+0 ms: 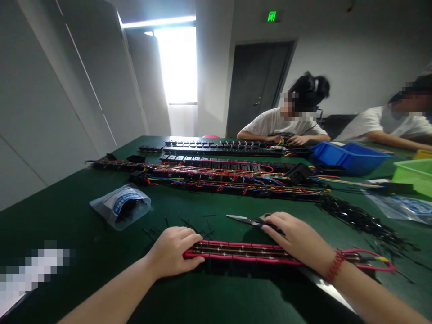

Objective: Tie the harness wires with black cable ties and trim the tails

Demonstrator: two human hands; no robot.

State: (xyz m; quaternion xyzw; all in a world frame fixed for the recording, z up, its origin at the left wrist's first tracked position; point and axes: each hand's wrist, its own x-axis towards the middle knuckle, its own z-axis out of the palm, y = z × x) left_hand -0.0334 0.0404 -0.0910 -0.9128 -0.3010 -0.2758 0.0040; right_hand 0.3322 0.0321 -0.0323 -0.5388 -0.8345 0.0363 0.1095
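Across the near part of the green table (232,297) lies a long black strip with red wires (236,253) tied along it. My left hand (175,252) is wrapped round the strip's left end, thumb on the near side and fingers on the far side. Scissors (248,220) lie just beyond the strip, blades pointing left. My right hand (286,229) rests over the scissors' handles, its fingers bent round them, with its wrist above the strip. Small black tie offcuts (189,224) are scattered beyond my left hand.
A clear bag of black ties (126,207) sits at the left. Wired strips (216,173) span the table further back. A black tie pile (361,220), blue bin (351,157) and green bin (413,175) stand right. Two people sit opposite, one with hands (299,140) on the table.
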